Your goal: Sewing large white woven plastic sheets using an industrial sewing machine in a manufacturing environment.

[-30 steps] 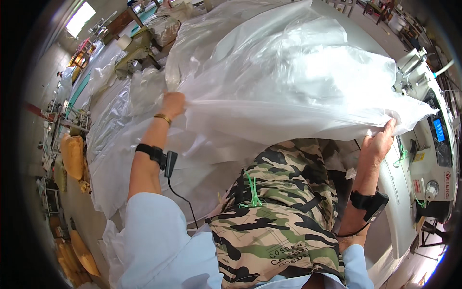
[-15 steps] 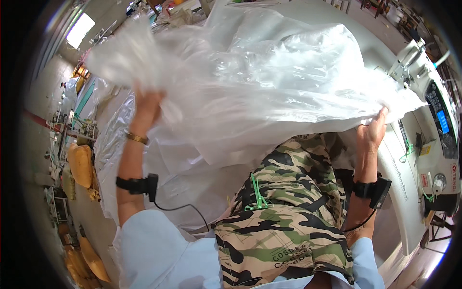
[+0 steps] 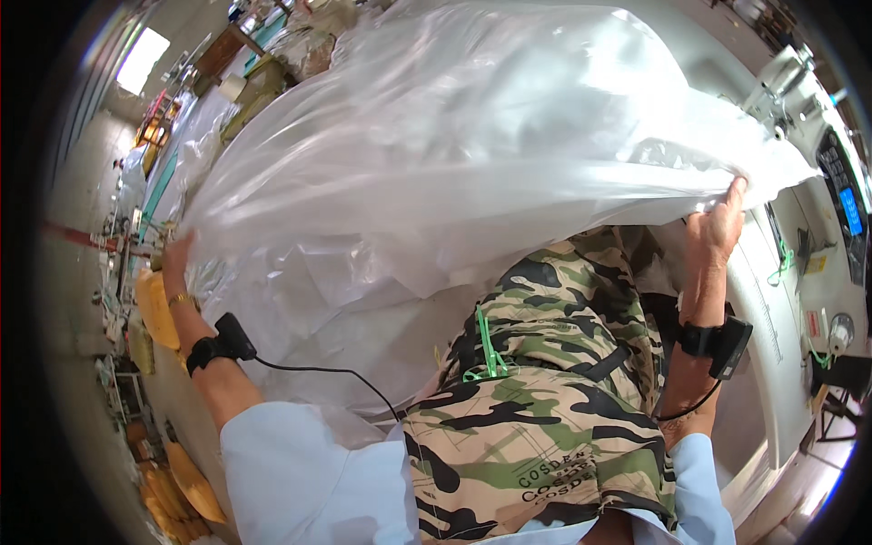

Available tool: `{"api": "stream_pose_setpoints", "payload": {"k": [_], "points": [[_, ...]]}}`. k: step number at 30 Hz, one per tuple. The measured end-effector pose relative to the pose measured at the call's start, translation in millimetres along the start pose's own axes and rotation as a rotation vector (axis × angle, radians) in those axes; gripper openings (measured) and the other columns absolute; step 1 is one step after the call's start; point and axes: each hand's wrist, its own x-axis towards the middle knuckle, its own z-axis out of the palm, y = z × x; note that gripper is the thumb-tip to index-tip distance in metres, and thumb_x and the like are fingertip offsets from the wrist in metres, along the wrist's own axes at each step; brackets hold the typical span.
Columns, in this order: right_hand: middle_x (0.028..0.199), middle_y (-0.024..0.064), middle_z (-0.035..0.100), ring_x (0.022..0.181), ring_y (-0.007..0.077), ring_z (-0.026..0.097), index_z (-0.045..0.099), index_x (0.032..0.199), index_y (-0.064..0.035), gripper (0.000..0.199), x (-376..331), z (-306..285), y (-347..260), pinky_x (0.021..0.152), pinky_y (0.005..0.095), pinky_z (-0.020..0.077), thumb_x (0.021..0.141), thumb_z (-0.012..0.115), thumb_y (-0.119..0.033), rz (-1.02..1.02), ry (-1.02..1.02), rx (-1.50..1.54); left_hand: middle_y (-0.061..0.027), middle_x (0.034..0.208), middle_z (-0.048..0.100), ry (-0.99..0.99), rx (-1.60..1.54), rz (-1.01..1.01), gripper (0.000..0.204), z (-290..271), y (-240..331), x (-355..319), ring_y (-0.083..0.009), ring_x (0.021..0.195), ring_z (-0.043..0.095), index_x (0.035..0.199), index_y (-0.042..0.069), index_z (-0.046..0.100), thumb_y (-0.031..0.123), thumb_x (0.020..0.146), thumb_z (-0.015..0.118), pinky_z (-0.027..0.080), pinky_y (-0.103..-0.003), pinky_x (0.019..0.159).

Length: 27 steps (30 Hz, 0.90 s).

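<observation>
"Workshop floor (image 3: 177,391) shows grey at the left; what lies nearest?"

"Camouflage apron (image 3: 545,436), bottom centre, with green ties (image 3: 490,350) on it; beyond it, two arms reach wide apart."

"How do the fingers stand?"

"Right hand (image 3: 719,222), right of centre: thumb and fingers clamped on the edge of a clear sheet (image 3: 436,173); left hand (image 3: 178,254), far left: at the sheet's other end, but blurred; I cannot tell whether it grips."

"What has just changed?"

"A second ago the left hand was nearer the middle; now it is well out to the left, while the right has barely shifted; the near edge runs long between them."

"Meaning?"

"More of the sheet looks opened out, I'd judge; it billows across the upper centre, though loose folds lie below that edge."

"And farther off?"

"White sewing machine (image 3: 808,145) at the right, just beside the sheet's corner; yellow sacks (image 3: 156,309) at the left; a bright window (image 3: 143,62), upper left."
</observation>
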Motion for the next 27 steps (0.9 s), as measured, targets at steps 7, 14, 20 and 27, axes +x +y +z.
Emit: {"api": "stream_pose_setpoints", "payload": {"k": [7, 14, 20, 27], "points": [[0.124, 0.0122, 0.058, 0.116, 0.0231, 0.056, 0.052, 0.129, 0.0042, 0.037, -10, -5, -6, 0.102, 0.0383, 0.0475, 0.107, 0.048, -0.025, 0.036, -0.158, 0.088, -0.0118, 0.084, 0.071, -0.442, 0.756, -0.189, 0.037, 24, 0, -12, -0.0290, 0.082, 0.067, 0.089, 0.004, 0.072, 0.036, 0.098, 0.055, 0.050, -0.045, 0.075], [0.123, 0.0090, 0.059, 0.117, 0.0187, 0.055, 0.053, 0.130, 0.0007, 0.033, -30, 6, -25, 0.102, 0.0339, 0.0462, 0.107, 0.048, -0.022, 0.009, -0.108, -0.003, -0.0170, 0.121, 0.065, 0.408, 0.256, 0.427, 0.045, 144, 187, 85, -0.0337, 0.101, 0.066, 0.116, 0.006, 0.068, 0.046, 0.095, 0.061, 0.051, -0.044, 0.091], [0.133, 0.0110, 0.057, 0.122, 0.0225, 0.055, 0.046, 0.140, -0.0013, 0.048, -41, -22, -104, 0.107, 0.0394, 0.0453, 0.107, 0.046, -0.037, -0.066, -0.086, 0.125, -0.0187, 0.135, 0.059, -0.486, 0.435, 0.340, 0.052, 278, 274, -50, -0.0318, 0.109, 0.064, 0.128, 0.006, 0.064, 0.047, 0.097, 0.058, 0.050, -0.042, 0.096], [0.136, 0.0084, 0.056, 0.122, 0.0226, 0.055, 0.042, 0.145, -0.0057, 0.053, -71, -62, -136, 0.106, 0.0389, 0.0444, 0.107, 0.043, -0.042, -0.032, -0.108, 0.107, -0.0188, 0.132, 0.061, -0.648, 0.319, 0.413, 0.050, 310, 294, -64, -0.0309, 0.107, 0.065, 0.128, 0.005, 0.064, 0.043, 0.098, 0.056, 0.050, -0.042, 0.095]]}}
